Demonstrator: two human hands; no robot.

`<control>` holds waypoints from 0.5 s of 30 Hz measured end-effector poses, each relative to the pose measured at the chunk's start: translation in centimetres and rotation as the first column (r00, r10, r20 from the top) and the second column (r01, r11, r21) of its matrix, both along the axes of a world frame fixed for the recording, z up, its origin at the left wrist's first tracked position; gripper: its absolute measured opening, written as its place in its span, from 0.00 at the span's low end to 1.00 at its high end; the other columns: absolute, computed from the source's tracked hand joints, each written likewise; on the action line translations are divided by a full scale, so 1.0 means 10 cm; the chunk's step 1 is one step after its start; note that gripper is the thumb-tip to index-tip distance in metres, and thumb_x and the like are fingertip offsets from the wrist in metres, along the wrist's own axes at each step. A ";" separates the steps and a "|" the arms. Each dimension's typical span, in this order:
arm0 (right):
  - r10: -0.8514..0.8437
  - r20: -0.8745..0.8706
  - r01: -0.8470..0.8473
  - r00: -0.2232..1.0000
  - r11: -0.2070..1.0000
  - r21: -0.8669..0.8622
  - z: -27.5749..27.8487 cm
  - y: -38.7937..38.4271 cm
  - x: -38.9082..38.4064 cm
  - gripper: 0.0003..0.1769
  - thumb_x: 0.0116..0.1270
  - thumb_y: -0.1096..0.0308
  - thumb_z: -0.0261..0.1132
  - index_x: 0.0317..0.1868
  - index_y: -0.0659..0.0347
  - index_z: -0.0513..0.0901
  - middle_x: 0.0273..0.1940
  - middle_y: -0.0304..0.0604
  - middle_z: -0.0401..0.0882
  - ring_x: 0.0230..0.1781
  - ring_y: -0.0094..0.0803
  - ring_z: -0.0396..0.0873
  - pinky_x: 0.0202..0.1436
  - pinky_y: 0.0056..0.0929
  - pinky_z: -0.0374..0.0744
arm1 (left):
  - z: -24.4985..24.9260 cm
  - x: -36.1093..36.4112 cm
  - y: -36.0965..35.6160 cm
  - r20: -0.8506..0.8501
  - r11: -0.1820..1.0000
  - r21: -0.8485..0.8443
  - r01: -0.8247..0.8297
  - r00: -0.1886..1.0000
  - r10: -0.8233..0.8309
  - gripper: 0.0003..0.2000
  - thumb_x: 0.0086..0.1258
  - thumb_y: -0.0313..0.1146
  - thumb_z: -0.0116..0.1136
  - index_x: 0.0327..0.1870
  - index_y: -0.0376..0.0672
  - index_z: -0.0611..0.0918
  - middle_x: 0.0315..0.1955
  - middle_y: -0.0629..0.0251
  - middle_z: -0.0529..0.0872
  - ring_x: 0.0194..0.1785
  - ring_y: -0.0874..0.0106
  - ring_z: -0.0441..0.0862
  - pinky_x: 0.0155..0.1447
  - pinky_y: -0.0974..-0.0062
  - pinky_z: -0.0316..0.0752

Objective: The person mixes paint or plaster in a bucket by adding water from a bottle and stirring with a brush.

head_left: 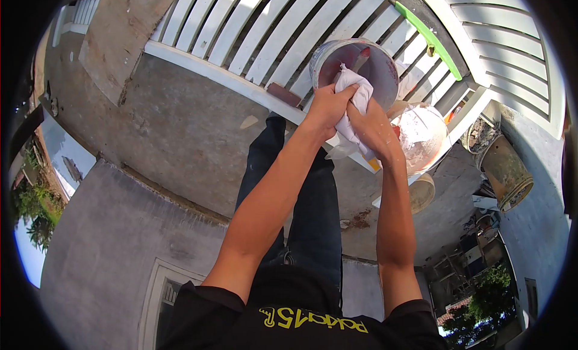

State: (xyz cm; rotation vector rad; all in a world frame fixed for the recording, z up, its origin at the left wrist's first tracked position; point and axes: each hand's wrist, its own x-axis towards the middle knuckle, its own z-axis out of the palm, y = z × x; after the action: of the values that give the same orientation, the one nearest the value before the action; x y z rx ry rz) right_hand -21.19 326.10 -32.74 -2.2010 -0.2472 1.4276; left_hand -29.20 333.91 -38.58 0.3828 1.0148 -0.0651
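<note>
The bag [361,98] is gripped by both hands above the mouth of the large bucket [388,67]. Its upper part is squeezed by the left hand [327,111], whose fingers are closed around the near side. The opposite side is clasped by the right hand [372,126], placed just beside the left. The bag is white and crumpled; a yellow patch is seen at its lower end, on which no lettering can be read.

A tool [364,53] with a red part is held inside the large bucket, leaning against the wall. Just beside it, white material is contained in the second bucket [438,150]. Both buckets are supported by the white slatted surface [283,31]. A green strip [426,38] is laid across the slats beyond the buckets, and a brown block [283,94] is located at the near edge.

Yellow lettering is printed on the black shirt [313,290] and is seen upside down. The number "15" can be made out; the adjoining word is too distorted to be read with certainty. On the floor [180,97] at the right, a dirty bucket [507,175] is placed near the wall.
</note>
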 end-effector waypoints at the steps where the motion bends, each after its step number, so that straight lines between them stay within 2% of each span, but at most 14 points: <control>1: 0.001 -0.023 -0.001 1.000 1.000 0.008 0.02 -0.04 0.01 0.29 0.71 0.52 0.60 0.59 0.71 0.75 0.52 0.58 0.82 0.54 0.44 0.80 0.57 0.36 0.76 | 0.00 -0.03 0.01 0.014 0.998 -0.052 -0.029 0.999 0.030 0.14 0.76 0.34 0.57 0.54 0.32 0.81 0.44 0.58 0.87 0.44 0.70 0.86 0.46 0.70 0.83; 2: 0.001 -0.046 0.000 0.999 1.000 0.017 0.03 -0.08 0.01 0.30 0.71 0.52 0.62 0.62 0.70 0.74 0.53 0.54 0.82 0.53 0.38 0.79 0.56 0.34 0.76 | 0.01 -0.05 0.02 0.025 0.993 -0.103 -0.056 0.998 0.059 0.14 0.77 0.33 0.56 0.54 0.33 0.80 0.45 0.58 0.87 0.44 0.70 0.86 0.46 0.70 0.83; 5: 0.006 -0.077 -0.005 0.997 1.000 0.019 0.15 -0.15 0.00 0.35 0.69 0.51 0.65 0.64 0.72 0.70 0.55 0.56 0.80 0.55 0.38 0.79 0.58 0.33 0.76 | 0.04 -0.13 0.00 0.060 0.991 -0.124 -0.042 0.997 0.050 0.14 0.77 0.32 0.54 0.55 0.33 0.79 0.46 0.58 0.86 0.46 0.69 0.86 0.48 0.70 0.83; 8: -0.039 0.006 0.039 0.999 0.999 0.032 0.22 -0.24 -0.06 0.42 0.66 0.45 0.67 0.65 0.74 0.65 0.54 0.70 0.78 0.56 0.51 0.80 0.60 0.38 0.76 | 0.06 -0.17 -0.05 0.115 0.989 -0.137 -0.061 0.990 0.077 0.15 0.78 0.33 0.50 0.57 0.32 0.78 0.48 0.56 0.85 0.48 0.67 0.86 0.52 0.68 0.83; 11: -0.040 -0.035 0.040 0.999 0.999 -0.004 0.34 -0.28 -0.02 0.44 0.65 0.46 0.68 0.66 0.74 0.63 0.54 0.71 0.77 0.57 0.50 0.80 0.60 0.39 0.76 | 0.08 -0.18 -0.06 0.215 0.971 -0.215 -0.108 0.964 0.155 0.17 0.79 0.35 0.42 0.58 0.31 0.76 0.50 0.52 0.84 0.51 0.61 0.85 0.57 0.62 0.81; 14: 0.036 0.038 -0.034 0.999 0.997 -0.063 0.46 -0.29 -0.01 0.42 0.65 0.48 0.69 0.64 0.74 0.63 0.54 0.68 0.78 0.56 0.50 0.81 0.58 0.39 0.77 | 0.19 -0.13 -0.10 0.192 0.934 -0.296 -0.200 0.945 0.264 0.20 0.77 0.36 0.39 0.59 0.31 0.75 0.51 0.49 0.83 0.53 0.56 0.84 0.60 0.57 0.79; 15: -0.008 0.049 0.008 0.999 1.000 -0.001 0.44 -0.31 -0.03 0.42 0.65 0.48 0.69 0.64 0.73 0.63 0.53 0.66 0.78 0.55 0.51 0.81 0.58 0.40 0.77 | 0.18 -0.12 -0.12 0.195 0.925 -0.318 -0.208 0.940 0.279 0.21 0.76 0.37 0.40 0.59 0.31 0.75 0.51 0.49 0.83 0.53 0.56 0.84 0.60 0.56 0.79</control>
State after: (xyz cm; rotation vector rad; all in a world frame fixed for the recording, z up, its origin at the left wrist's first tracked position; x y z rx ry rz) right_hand -21.48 322.97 -28.33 -2.2372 -0.2543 1.3715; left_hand -30.37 332.73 -36.82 -0.0122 0.7938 0.0557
